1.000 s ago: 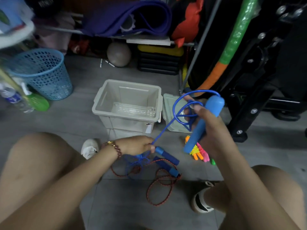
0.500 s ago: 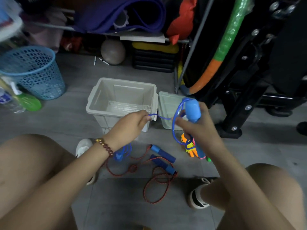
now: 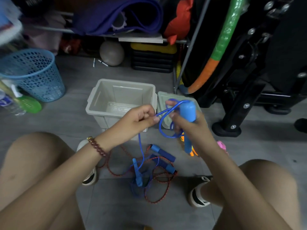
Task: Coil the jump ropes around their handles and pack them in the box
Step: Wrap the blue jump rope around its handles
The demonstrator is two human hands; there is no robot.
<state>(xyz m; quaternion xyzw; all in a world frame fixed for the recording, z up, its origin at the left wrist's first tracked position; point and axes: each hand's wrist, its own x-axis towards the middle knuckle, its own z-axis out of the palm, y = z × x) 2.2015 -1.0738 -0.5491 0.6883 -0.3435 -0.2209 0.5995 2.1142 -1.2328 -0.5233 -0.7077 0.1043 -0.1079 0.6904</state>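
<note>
Since the frame half a second earlier, the left hand point(image 3: 139, 120) has been drawn in from over the front of the box to just beside the right hand point(image 3: 197, 128), and the slack between them has been shortened. In the head view, a person is seen seated low, knees spread over a grey tiled floor. A thin blue plastic cord point(image 3: 159, 128) is pinched between the thumb and curled fingers of the left hand. A light blue plastic handle point(image 3: 187, 110) is gripped upright in the right hand, with a few loose loops of the cord gathered beside it rather than wound tight. The rest of the cord is left hanging to the floor, where a second light blue handle point(image 3: 137, 173) lies. This rope is judged to be only partly coiled. An open grey plastic box point(image 3: 123, 81) stands on the floor just beyond the hands, with a grey lid point(image 3: 163, 97) laid beside it; no rope is seen inside. A red braided rope point(image 3: 153, 202) with two dark blue foam handles point(image 3: 163, 153) lies uncoiled between the feet, tangled with the blue cord. Counted plainly: two ropes, four handles, one box, one lid. A pink and orange thing point(image 3: 221, 145) is half hidden behind the right forearm; whether it is a third rope cannot be told. Most of the coiling and all of the packing are judged to be left.
</note>
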